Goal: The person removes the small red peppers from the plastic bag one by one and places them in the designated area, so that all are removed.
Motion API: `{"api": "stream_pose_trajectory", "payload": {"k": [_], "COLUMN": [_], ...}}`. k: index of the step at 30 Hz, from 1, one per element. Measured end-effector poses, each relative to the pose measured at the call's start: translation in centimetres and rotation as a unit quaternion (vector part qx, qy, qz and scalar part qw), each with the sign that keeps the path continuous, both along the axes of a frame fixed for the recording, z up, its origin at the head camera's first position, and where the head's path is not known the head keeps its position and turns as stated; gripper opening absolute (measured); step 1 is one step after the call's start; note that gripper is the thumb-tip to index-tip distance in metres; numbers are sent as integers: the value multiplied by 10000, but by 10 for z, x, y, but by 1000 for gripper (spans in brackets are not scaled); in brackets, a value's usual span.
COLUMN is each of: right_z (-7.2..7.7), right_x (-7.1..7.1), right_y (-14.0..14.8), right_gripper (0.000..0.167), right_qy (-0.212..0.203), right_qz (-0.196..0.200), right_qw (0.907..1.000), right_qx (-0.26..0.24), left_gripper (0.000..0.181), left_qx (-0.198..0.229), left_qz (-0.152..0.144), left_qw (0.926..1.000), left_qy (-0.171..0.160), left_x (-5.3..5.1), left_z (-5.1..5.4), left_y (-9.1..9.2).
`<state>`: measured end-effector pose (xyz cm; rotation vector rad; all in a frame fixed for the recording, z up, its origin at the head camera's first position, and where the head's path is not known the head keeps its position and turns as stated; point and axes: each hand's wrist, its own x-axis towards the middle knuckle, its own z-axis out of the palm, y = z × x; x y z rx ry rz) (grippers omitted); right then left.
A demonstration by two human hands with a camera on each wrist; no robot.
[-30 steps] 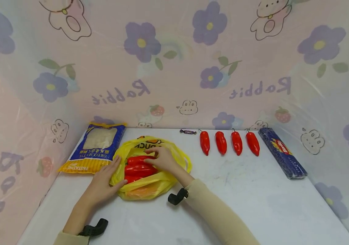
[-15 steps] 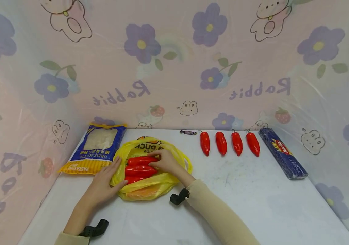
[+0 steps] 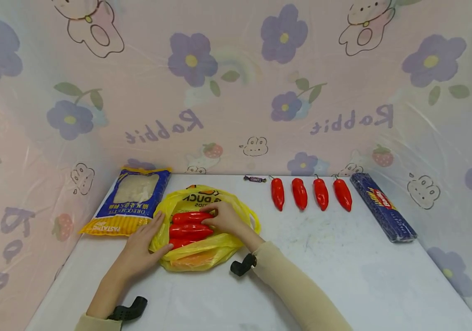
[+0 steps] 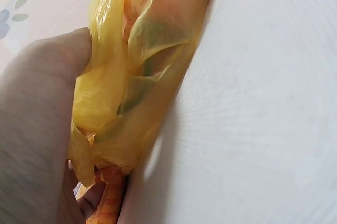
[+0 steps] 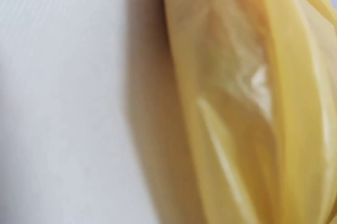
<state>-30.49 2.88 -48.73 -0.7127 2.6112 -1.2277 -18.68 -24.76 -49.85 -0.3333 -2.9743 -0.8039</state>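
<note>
Sitting on the left half of the white table (image 3: 343,276), the yellow plastic bag (image 3: 194,250) has its mouth gaping and some black "DUCK KIDS" print on the inside, at least from where I'm watching. I can make out three shiny red peppers (image 3: 188,230) in it, lying side by side. My feed has the left hand (image 3: 136,248) spread wide along the bag's left edge, fingers mostly straight, thumb near the lowest pepper, just touching the plastic. The right hand (image 3: 227,218) reaches in over the other side, fingers bent, thumb and index around the right end of the top pepper, but I honestly can't tell if it's pinching it or just touching. The right wrist cam only gives me blurry yellow plastic and table. Left wrist cam shows orange and green patches through the bag, no clue what they are. Over by the left hand there's a blue-and-yellow orecchiette pasta pack (image 3: 134,186). Toward the back right I've got four more red peppers (image 3: 300,194) in a neat row, tips pointing nearer, between a purple wrapped candy (image 3: 255,179) and a dark blue Barilla pasta box (image 3: 384,208).
</note>
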Motion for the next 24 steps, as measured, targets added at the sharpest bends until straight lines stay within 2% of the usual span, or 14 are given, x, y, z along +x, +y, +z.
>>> {"api": "stream_pose_trajectory", "payload": {"k": [10,17,24], "right_z": [6,18,32], "right_x": [5,10,14], "right_y": [4,10,21], "right_gripper": [29,30,31], "right_qy": [196,541,803], "right_qz": [87,-63,-131], "right_qw": [9998,9983,9967], "right_qx": [32,203,-11], "left_gripper": [95,95,94], "left_qx": [-5,9,-13], "left_qz": [9,-2,27], "left_qw": [10000,10000,10000], "left_qy": [29,52,49], "left_x": [2,3,3], "left_z": [-1,0,1], "left_y": [1,3,3]}}
